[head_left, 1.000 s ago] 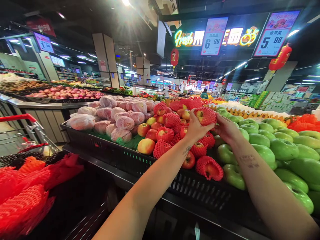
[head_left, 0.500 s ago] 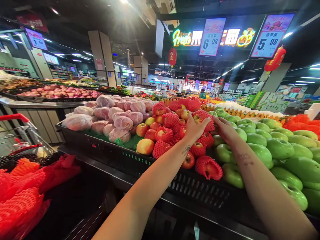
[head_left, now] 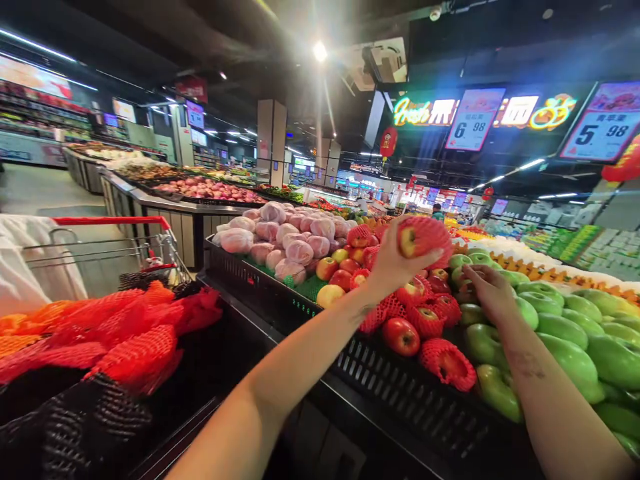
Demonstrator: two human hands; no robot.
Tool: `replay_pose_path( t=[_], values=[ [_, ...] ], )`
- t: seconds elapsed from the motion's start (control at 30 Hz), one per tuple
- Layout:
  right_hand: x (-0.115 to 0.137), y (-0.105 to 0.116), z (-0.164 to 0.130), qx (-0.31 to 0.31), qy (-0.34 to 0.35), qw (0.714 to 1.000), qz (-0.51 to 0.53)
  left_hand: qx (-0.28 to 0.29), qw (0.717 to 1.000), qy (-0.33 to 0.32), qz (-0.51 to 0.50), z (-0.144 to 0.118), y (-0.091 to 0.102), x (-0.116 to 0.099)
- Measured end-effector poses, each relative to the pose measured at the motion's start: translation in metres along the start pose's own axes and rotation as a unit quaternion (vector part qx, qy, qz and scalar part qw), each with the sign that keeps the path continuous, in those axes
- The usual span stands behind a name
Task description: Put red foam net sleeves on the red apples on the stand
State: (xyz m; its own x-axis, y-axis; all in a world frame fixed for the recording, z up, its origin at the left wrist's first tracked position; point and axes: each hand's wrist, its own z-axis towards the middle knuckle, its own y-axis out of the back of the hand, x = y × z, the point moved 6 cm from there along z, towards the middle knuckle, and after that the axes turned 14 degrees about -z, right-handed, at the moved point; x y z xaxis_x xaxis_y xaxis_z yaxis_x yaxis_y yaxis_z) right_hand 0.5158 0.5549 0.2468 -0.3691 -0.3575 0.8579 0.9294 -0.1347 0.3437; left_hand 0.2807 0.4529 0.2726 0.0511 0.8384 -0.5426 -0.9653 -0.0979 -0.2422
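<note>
Nearest, on the left, a heap of loose red and orange foam nets (head_left: 125, 333) fills a dark bin, with the red handle of a cart (head_left: 113, 221) just behind it and a white sleeve at the far left edge. Both forearms reach out over the black slotted crate (head_left: 400, 393) that fronts the counter.

The left hand (head_left: 395, 263) is raised above the pile, its grip wrapped around a netted apple (head_left: 423, 237): thumb under, fingers round the back, the red net covering most of the fruit with one bare patch facing this way. The apple is clear of the heap, in the air, above the red apples.

The right hand (head_left: 487, 290) lies lower and to the right, palm down with fingers loosely spread, resting where the red apples (head_left: 425, 320) meet the green apples (head_left: 550, 327). It pinches nothing that I can see.

Further back are pink bagged fruit (head_left: 280, 237), then more produce counters and the price signs (head_left: 473, 120) overhead.

As I judge it, the step in hand is sorting or checking one apple lifted from the stack. The next move would call for a steady hold so the net does not slip off, and a gentle placing, since neighbouring apples sit loosely and could roll.
</note>
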Motion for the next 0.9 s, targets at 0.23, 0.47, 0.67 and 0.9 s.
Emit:
replay_pose_path(
  t=[0.23, 0.47, 0.67, 0.9],
  values=[
    [0.001, -0.007, 0.003, 0.025, 0.051, 0.998, -0.039, 0.057, 0.928, -0.011, 0.369, -0.030, 0.147, -0.022],
    [0.005, -0.008, 0.000, 0.028, 0.042, 0.998, -0.037, 0.231, 0.824, 0.129, 0.502, -0.041, 0.219, 0.014],
    [0.003, -0.009, 0.002, 0.033, 0.055, 0.997, -0.053, 0.283, 0.800, 0.155, 0.505, -0.035, 0.233, 0.036],
    [0.001, -0.004, 0.005, 0.009, 0.010, 0.992, -0.123, 0.299, 0.792, 0.194, 0.495, -0.033, 0.237, 0.026]
  ],
)
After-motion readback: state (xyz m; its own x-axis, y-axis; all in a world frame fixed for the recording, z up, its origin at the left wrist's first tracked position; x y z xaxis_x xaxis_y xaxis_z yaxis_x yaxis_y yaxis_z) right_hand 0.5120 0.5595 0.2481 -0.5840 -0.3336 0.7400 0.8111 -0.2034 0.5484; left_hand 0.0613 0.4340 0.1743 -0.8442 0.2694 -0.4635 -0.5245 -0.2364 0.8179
